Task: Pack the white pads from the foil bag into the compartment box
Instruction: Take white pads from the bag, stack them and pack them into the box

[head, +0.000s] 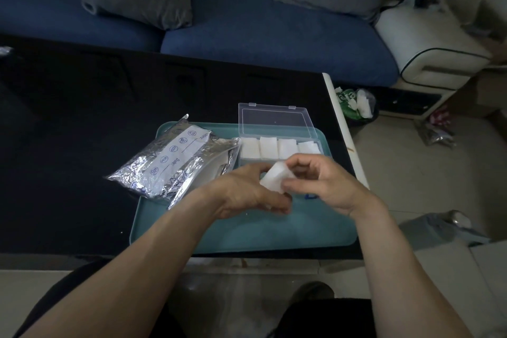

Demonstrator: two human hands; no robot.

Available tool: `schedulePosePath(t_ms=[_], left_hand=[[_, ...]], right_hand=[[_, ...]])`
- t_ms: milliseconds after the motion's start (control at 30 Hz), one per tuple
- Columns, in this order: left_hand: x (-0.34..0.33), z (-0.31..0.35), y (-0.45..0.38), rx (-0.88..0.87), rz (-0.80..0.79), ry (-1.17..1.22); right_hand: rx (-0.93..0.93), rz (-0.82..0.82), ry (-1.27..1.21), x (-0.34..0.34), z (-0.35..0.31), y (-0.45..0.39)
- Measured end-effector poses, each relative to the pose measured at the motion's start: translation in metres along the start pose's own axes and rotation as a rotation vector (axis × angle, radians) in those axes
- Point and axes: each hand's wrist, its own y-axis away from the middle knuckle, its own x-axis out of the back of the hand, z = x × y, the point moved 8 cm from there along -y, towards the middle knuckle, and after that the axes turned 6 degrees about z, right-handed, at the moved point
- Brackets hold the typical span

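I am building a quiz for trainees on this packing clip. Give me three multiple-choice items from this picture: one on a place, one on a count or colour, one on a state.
1. Where does the foil bag lie?
A. on the sofa
B. partly on the tray, left of the compartment box
C. inside the box

2. What colour is the tray?
A. teal
B. red
C. yellow

3. How stands the lid of the compartment box?
A. shut
B. taken off and on the floor
C. open, standing behind the compartments

Answers:
1 B, the bag's right part rests on the tray beside the box.
2 A, its bare near part shows teal.
3 C, the clear lid stands behind the filled far row, while the left hand and right hand hold a white pad.
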Motion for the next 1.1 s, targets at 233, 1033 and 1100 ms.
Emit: schedulePosePath(t_ms=[233,1033,1100], left_hand=[[0.01,0.027,-0.017,-0.347,0.334,-0.539],[-0.022,0.008,-0.051,-0.437,0.262,-1.226],[-0.023,0.008,-0.051,-0.431,0.257,-1.231]], right_hand=[[-0.013,0.641,0.145,0.089,0.031,-0.025],[-0.298,0.623,0.817,0.088,0.047,-0.057],[-0.254,0.674,0.874,0.085,0.044,-0.057]])
